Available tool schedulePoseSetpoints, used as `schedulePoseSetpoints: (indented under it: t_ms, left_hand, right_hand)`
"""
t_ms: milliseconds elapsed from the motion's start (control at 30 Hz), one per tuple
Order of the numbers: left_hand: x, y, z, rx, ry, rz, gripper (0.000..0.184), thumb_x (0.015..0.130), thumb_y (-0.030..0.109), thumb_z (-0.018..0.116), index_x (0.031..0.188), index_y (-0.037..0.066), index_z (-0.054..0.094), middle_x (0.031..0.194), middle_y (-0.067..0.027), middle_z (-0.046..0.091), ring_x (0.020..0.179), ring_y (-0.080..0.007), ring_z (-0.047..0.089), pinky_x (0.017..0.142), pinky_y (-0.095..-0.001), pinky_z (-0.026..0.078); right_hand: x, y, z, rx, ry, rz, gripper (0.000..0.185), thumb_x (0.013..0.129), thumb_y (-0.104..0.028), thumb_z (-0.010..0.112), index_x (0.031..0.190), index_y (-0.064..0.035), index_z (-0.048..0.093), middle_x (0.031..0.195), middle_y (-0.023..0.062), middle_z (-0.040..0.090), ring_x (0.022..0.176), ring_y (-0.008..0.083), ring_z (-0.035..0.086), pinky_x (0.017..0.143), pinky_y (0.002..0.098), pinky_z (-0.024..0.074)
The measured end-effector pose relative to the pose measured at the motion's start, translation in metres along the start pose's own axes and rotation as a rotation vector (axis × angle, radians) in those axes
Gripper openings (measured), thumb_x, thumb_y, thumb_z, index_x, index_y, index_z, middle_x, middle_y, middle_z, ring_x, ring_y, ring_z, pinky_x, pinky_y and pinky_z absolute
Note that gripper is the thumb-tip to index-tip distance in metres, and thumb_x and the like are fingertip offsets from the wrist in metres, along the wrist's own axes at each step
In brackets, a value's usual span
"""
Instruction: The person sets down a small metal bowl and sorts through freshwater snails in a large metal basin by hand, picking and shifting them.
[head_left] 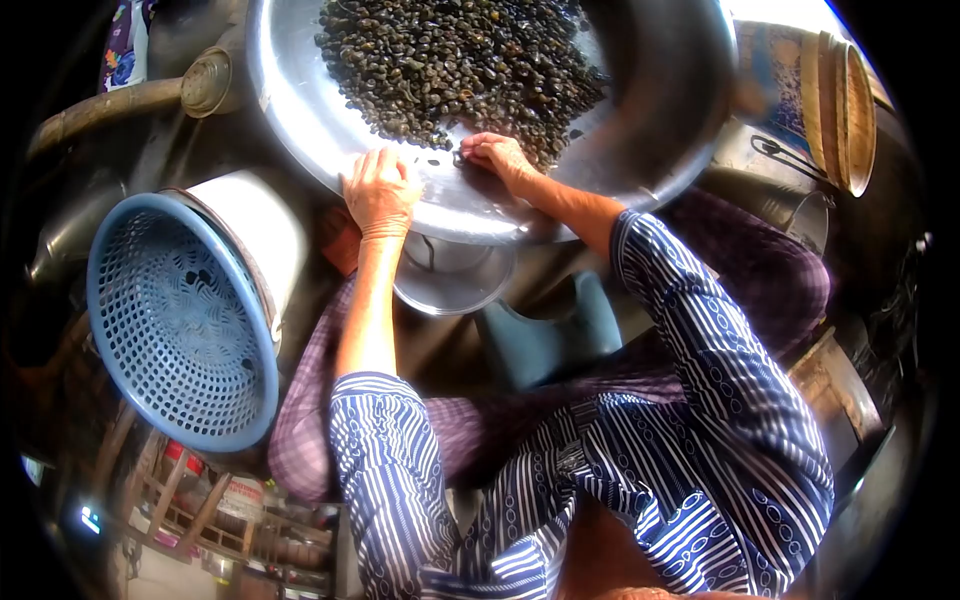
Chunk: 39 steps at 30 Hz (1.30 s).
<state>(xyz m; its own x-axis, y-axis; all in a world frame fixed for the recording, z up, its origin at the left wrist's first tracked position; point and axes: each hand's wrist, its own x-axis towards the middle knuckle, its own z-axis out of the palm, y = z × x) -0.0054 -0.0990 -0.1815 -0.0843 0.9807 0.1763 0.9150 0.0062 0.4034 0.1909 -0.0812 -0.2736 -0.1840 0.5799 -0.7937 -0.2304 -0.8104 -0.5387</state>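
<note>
A wide metal basin (292, 110) holds a heap of small dark snails (450, 65), with a few loose ones near its front wall. My left hand (382, 192) is closed over the near rim, its fingers bent and close together. Inside the basin, at the front edge of the heap, is my right hand (500, 162). Its fingers are pinched together, and whatever lies between them is too small or hidden to make out. Beneath the near rim, between my legs, a smaller metal bowl (455, 290) is partly covered by the basin.
To the left, a blue perforated basket (180, 320) sits tilted against a white bucket (255, 215). A blue-green plastic stool (550, 335) stands near my lap. At the right are a large patterned container (790, 95) and a metal pot (800, 215). Wooden racks (200, 510) stand at lower left.
</note>
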Motion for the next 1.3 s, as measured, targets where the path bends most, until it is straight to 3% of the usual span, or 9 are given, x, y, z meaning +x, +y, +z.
schedulePoseSetpoints:
  t_ms: [100, 133, 233, 367, 500, 800, 1033, 1100, 1300]
  left_hand:
    - [0.002, 0.000, -0.001, -0.010, 0.020, 0.017, 0.004, 0.063, 0.007, 0.054, 0.062, 0.007, 0.050, 0.064, -0.0074, 0.053, 0.065, -0.0268, 0.051, 0.065, -0.0377, 0.041]
    - [0.001, 0.000, -0.001, -0.014, 0.017, 0.019, 0.005, 0.063, 0.008, 0.054, 0.062, 0.007, 0.050, 0.063, -0.0074, 0.053, 0.065, -0.0270, 0.051, 0.065, -0.0375, 0.041]
    - [0.001, -0.001, -0.001, -0.028, 0.023, 0.021, 0.006, 0.063, 0.008, 0.055, 0.061, 0.008, 0.049, 0.063, -0.0073, 0.053, 0.065, -0.0272, 0.052, 0.066, -0.0373, 0.042]
    - [0.001, -0.003, 0.000, -0.025, 0.038, 0.040, 0.007, 0.063, 0.009, 0.055, 0.060, 0.008, 0.049, 0.063, -0.0072, 0.053, 0.065, -0.0271, 0.052, 0.068, -0.0371, 0.042]
    - [0.000, -0.005, 0.001, -0.024, 0.030, 0.038, 0.006, 0.064, 0.010, 0.055, 0.060, 0.008, 0.050, 0.064, -0.0071, 0.054, 0.065, -0.0268, 0.052, 0.069, -0.0372, 0.041]
    - [0.001, -0.008, 0.001, -0.026, 0.076, 0.088, 0.009, 0.066, 0.012, 0.054, 0.059, 0.009, 0.050, 0.062, -0.0054, 0.055, 0.063, -0.0223, 0.054, 0.068, -0.0350, 0.039]
    - [-0.001, -0.010, 0.001, -0.008, 0.042, 0.051, 0.009, 0.067, 0.016, 0.052, 0.061, 0.009, 0.053, 0.062, -0.0058, 0.057, 0.063, -0.0223, 0.055, 0.070, -0.0346, 0.039]
    - [-0.002, -0.010, 0.002, -0.052, 0.066, 0.064, 0.011, 0.066, 0.015, 0.055, 0.058, 0.010, 0.051, 0.061, -0.0065, 0.057, 0.061, -0.0246, 0.055, 0.068, -0.0355, 0.040]
    - [-0.005, -0.010, 0.002, -0.013, 0.010, 0.035, 0.013, 0.068, 0.020, 0.051, 0.064, 0.009, 0.056, 0.068, -0.0062, 0.060, 0.069, -0.0215, 0.057, 0.074, -0.0340, 0.038]
  right_hand:
    - [-0.011, -0.012, 0.008, -0.137, -0.046, 0.171, 0.017, 0.077, 0.001, 0.049, 0.092, 0.0013, 0.058, 0.094, 0.0072, 0.059, 0.087, 0.0132, 0.056, 0.078, 0.0216, 0.0460]
    - [-0.011, -0.004, 0.002, -0.208, -0.269, -0.021, 0.017, 0.074, 0.001, 0.053, 0.090, 0.0015, 0.059, 0.095, 0.0073, 0.060, 0.089, 0.0129, 0.056, 0.079, 0.0216, 0.0447]
    - [-0.018, -0.012, 0.015, -0.232, -0.519, -0.056, 0.019, 0.072, 0.002, 0.056, 0.090, 0.0014, 0.060, 0.097, 0.0079, 0.059, 0.090, 0.0138, 0.056, 0.080, 0.0228, 0.0438]
    - [-0.029, -0.014, 0.023, -0.257, -0.634, -0.105, 0.018, 0.075, -0.003, 0.056, 0.092, 0.0023, 0.059, 0.104, 0.0077, 0.057, 0.095, 0.0144, 0.053, 0.084, 0.0252, 0.0419]
    - [-0.042, -0.021, 0.035, -0.079, -0.511, 0.180, 0.019, 0.077, -0.006, 0.056, 0.095, 0.0012, 0.059, 0.106, 0.0070, 0.056, 0.095, 0.0145, 0.053, 0.087, 0.0255, 0.0397]
    - [-0.074, -0.032, 0.048, -0.591, -0.417, -0.035, 0.018, 0.078, -0.006, 0.059, 0.095, -0.0036, 0.061, 0.087, 0.0001, 0.059, 0.080, 0.0075, 0.053, 0.073, 0.0207, 0.0430]
    - [-0.098, -0.041, 0.061, -0.509, -0.301, 0.055, 0.014, 0.080, -0.005, 0.056, 0.094, -0.0028, 0.061, 0.086, 0.0005, 0.059, 0.075, 0.0067, 0.053, 0.068, 0.0193, 0.0436]
    - [-0.108, -0.039, 0.062, -0.509, -0.285, -0.066, 0.019, 0.076, -0.008, 0.057, 0.094, -0.0022, 0.062, 0.087, 0.0033, 0.061, 0.078, 0.0088, 0.054, 0.076, 0.0209, 0.0421]
    - [-0.120, -0.032, 0.065, -0.508, -0.296, -0.160, 0.019, 0.079, -0.006, 0.054, 0.096, -0.0012, 0.061, 0.088, 0.0042, 0.060, 0.081, 0.0093, 0.055, 0.077, 0.0219, 0.0435]
